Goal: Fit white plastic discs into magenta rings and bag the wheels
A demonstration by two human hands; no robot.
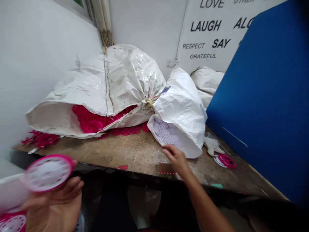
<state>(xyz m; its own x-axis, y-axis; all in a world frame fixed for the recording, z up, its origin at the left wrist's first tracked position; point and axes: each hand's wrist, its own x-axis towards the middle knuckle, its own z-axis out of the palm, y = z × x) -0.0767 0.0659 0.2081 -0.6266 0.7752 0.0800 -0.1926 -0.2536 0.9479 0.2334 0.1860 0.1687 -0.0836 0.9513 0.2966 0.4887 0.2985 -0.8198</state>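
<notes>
At the lower left my left hand (54,203) is closed on a round disc with a pink rim and a pale, perforated middle (48,173), slightly blurred. My right hand (177,159) reaches over the table's front part, fingers stretched out at the lower lip of a small white sack (184,103). Nothing shows between those fingers; whether they touch the lip I cannot tell. Inside that sack's mouth lie several lavender perforated discs (166,133). To its left a large white sack (84,87) lies on its side, with bright pink pieces (90,120) in its mouth.
The worn wooden table (137,148) bears pink scraps (41,138) at the left. A pink and white disc pair (225,160) and a crumpled clear bag (212,144) lie right. A blue panel (260,106) borders the right side. More pink and white discs (14,222) show lower left.
</notes>
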